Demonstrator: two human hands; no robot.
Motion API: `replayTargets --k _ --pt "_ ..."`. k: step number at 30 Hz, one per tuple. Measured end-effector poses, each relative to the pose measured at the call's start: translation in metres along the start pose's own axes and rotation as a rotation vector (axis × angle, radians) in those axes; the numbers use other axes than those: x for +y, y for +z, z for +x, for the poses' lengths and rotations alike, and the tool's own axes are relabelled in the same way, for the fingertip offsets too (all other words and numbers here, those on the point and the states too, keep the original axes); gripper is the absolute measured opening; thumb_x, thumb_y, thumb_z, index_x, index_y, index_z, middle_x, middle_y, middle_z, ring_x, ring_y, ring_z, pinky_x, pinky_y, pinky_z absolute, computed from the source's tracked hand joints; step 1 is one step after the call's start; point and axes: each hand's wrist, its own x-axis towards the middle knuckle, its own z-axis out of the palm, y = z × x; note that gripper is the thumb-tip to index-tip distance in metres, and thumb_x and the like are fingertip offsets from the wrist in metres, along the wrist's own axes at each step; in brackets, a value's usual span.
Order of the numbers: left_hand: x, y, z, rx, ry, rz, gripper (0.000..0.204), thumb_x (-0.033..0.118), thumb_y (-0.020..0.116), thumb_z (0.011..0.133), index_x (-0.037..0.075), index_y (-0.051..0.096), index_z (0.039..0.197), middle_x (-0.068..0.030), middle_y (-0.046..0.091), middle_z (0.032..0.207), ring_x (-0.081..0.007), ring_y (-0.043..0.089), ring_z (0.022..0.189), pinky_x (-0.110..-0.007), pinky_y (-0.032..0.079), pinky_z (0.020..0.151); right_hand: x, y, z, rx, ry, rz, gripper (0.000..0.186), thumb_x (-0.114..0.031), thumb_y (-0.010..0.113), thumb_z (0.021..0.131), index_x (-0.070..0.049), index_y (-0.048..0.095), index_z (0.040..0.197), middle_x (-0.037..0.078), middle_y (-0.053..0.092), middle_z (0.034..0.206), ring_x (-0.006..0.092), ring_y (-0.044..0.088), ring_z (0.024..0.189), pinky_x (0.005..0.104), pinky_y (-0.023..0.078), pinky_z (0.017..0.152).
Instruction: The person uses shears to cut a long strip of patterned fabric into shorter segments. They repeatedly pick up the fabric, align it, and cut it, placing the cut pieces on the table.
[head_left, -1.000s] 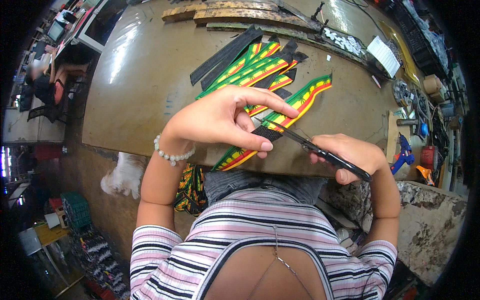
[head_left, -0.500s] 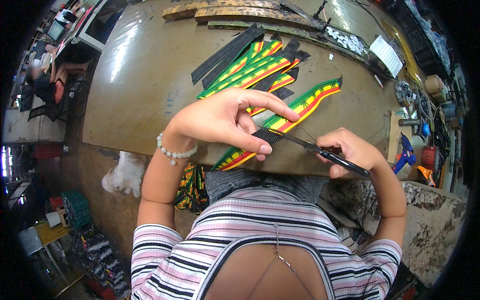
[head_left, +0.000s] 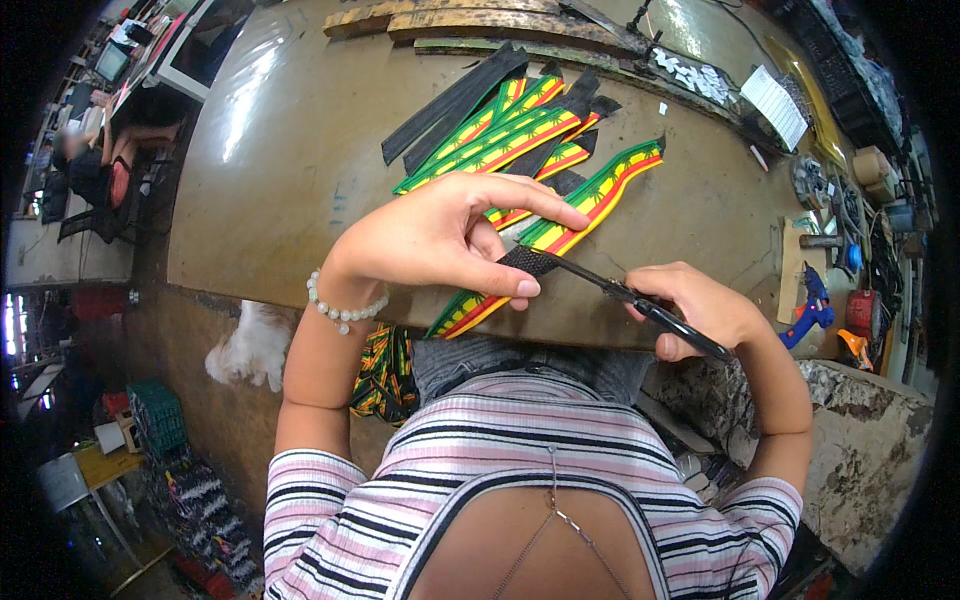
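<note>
My left hand [head_left: 455,235], with a beaded bracelet at its wrist, is closed on a green, yellow and red patterned strap [head_left: 612,200]. A black mesh-textured section [head_left: 528,262] of the strap shows between thumb and fingers, and a tail of it points toward my body. My right hand [head_left: 695,310] grips black-handled scissors [head_left: 640,302]. Their blades point left and reach the strap beside the black section; whether they have cut it I cannot tell. Beyond my left hand lies a pile of similar patterned straps [head_left: 495,150] with black strips [head_left: 450,105].
The brown table [head_left: 260,200] has wooden boards [head_left: 470,25] along its far side. White paper scraps [head_left: 690,75] and a paper sheet [head_left: 773,108] lie far right. A blue glue gun [head_left: 810,305] is at the right. A white furry animal [head_left: 248,350] is on the floor at left.
The strap's far end has moved left and slightly up. Both hands have shifted slightly left, the scissors with the right one.
</note>
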Motion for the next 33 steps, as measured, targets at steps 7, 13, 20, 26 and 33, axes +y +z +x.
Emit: replayTargets --k 7,13,20,26,33 --pt "-0.003 0.002 0.001 -0.007 0.005 -0.003 0.052 0.000 0.075 0.077 0.007 0.060 0.126 -0.0026 0.054 0.123 0.0041 0.044 0.054 -0.014 0.036 0.047 -0.010 -0.002 0.001 0.089 0.071 -0.064 0.057 -0.049 0.073 0.078 0.001 0.048 0.066 0.013 0.044 0.059 0.0245 0.045 0.054 0.0366 0.038 0.053" --pt "-0.010 0.004 0.001 0.039 0.037 -0.009 0.059 -0.002 0.077 0.072 0.005 0.060 0.128 -0.0050 0.054 0.128 0.0055 0.042 0.056 -0.012 0.032 0.045 -0.014 0.004 0.003 0.134 0.148 -0.063 0.055 -0.044 0.075 0.078 0.001 0.049 0.063 0.013 0.043 0.057 0.0239 0.045 0.053 0.0370 0.036 0.051" --pt "-0.017 -0.012 -0.008 0.229 -0.038 0.010 0.059 -0.004 0.075 0.075 0.003 0.054 0.130 -0.0145 0.045 0.142 -0.0039 0.063 0.069 -0.016 0.049 0.054 0.010 0.016 -0.005 0.198 0.115 0.299 0.057 -0.051 0.083 0.064 -0.004 0.055 0.079 0.012 0.065 0.083 0.0177 0.061 0.067 0.0285 0.047 0.058" --pt "-0.009 0.020 0.001 0.505 0.197 0.081 0.048 -0.006 0.075 0.075 0.003 0.048 0.114 -0.0226 0.027 0.152 -0.0136 0.067 0.085 -0.021 0.056 0.069 -0.020 0.093 0.069 0.469 0.160 0.878 0.048 -0.008 0.081 0.075 -0.003 0.048 0.109 0.011 0.064 0.110 0.0134 0.064 0.091 0.0275 0.052 0.076" --pt "-0.025 0.035 -0.015 0.513 0.352 0.371 0.018 0.000 0.072 0.082 0.001 0.054 0.086 -0.0180 0.062 0.117 -0.0212 0.063 0.109 -0.029 0.055 0.080 -0.019 0.058 0.087 1.157 -0.193 0.908 0.027 -0.007 0.074 0.082 -0.008 0.050 0.094 0.004 0.059 0.085 0.0122 0.061 0.068 0.0250 0.050 0.064"
